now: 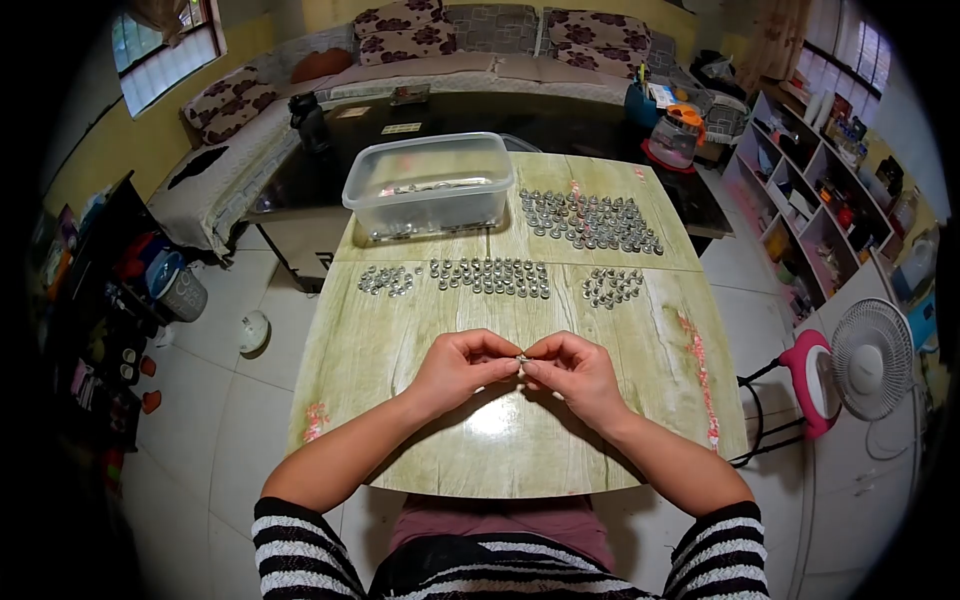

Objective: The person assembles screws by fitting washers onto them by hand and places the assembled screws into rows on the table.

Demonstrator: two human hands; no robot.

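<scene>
My left hand (455,372) and my right hand (582,376) meet fingertip to fingertip above the near middle of the table. Both are closed in a pinch on a small silver metal piece (522,361), mostly covered by the fingers, so its exact kind does not show. Beyond the hands, similar shiny pieces stand in groups: a loose cluster (386,280) on the left, neat rows (490,276) in the centre, a smaller batch (612,287) on the right, and a large block of taller-looking pieces (590,220) behind.
A translucent plastic bin (430,220) with some metal pieces inside stands at the table's (440,460) far left. Behind is a dark table (450,112) with a jar (674,138). To the right are a pink chair (808,380) and a white fan (871,358).
</scene>
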